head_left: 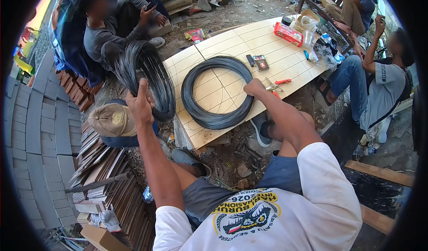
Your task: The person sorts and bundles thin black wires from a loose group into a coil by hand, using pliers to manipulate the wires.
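Note:
My left hand [141,103] is closed around a loose coil of thin grey wire [154,68], held up on edge beyond the table's left side. Flat on the pale tiled-pattern tabletop [236,41] lies a second, thicker coil of dark wire [191,110]. At that coil's right edge my right hand [255,88] is closed, its fingers curled over the wire and partly hidden. Just right of this hand are red-handled pliers [281,82]. A small cigarette pack [261,62] and a narrow black object [250,60] lie behind the flat coil.
A red packet [287,34] and plastic bags [329,59] crowd the table's far right. One person [109,32] sits at left with a phone; another [385,77] sits at right. A cap [113,120] lies near my left forearm, above stacked thin boards [111,179].

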The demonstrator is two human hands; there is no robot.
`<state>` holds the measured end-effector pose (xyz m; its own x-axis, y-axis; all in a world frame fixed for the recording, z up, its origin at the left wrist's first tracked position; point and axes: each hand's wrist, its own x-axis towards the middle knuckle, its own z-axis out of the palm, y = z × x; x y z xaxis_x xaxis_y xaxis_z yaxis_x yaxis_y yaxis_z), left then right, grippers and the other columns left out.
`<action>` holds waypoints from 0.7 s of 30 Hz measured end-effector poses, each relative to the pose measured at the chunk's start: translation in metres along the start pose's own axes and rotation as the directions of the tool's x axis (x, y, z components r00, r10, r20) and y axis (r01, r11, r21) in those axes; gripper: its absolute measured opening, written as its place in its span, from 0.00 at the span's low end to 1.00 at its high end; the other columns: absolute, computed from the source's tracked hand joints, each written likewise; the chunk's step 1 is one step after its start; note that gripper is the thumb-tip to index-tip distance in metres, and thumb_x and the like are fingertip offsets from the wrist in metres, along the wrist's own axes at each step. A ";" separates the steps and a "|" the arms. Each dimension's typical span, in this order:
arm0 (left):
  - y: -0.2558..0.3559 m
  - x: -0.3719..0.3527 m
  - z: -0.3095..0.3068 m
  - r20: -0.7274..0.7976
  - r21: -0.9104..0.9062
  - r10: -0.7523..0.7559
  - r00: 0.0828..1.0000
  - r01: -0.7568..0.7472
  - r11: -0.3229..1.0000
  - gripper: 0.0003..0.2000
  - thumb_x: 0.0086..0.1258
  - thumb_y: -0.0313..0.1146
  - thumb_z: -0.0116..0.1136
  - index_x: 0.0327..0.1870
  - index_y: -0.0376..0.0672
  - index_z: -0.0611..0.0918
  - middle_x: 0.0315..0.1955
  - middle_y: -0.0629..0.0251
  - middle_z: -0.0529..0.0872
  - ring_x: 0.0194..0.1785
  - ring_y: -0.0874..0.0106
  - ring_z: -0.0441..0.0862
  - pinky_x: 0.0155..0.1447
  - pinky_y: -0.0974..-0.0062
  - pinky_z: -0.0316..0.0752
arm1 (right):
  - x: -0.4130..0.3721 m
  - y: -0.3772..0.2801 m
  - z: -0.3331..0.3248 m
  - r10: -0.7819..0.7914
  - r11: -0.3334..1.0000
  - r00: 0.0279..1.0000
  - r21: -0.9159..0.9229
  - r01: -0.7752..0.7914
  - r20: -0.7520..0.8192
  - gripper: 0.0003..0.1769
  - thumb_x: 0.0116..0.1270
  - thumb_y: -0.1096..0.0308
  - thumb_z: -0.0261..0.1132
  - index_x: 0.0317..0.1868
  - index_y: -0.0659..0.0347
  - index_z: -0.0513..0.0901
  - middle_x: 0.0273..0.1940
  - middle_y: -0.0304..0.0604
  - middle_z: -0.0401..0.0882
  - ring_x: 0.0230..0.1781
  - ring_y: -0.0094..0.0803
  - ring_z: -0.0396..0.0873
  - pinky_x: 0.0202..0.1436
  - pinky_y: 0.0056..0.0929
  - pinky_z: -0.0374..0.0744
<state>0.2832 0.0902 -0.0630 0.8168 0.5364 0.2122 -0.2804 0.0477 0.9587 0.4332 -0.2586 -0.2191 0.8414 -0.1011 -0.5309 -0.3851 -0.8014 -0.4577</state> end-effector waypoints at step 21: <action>-0.009 -0.019 0.026 0.131 0.006 -0.077 0.988 0.077 0.997 0.11 0.75 0.37 0.61 0.32 0.42 0.77 0.12 0.76 0.70 0.11 0.83 0.63 0.16 0.82 0.57 | 0.031 0.038 -0.036 -0.197 0.976 0.940 0.039 0.216 -0.277 0.31 0.67 0.53 0.67 0.56 0.75 0.74 0.55 0.67 0.79 0.57 0.56 0.79 0.58 0.46 0.77</action>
<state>0.2827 0.0576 -0.0705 0.8948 0.4164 0.1609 -0.2140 0.0838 0.9732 0.4583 -0.3133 -0.2267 0.9722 -0.1007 -0.2115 -0.2091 -0.7805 -0.5892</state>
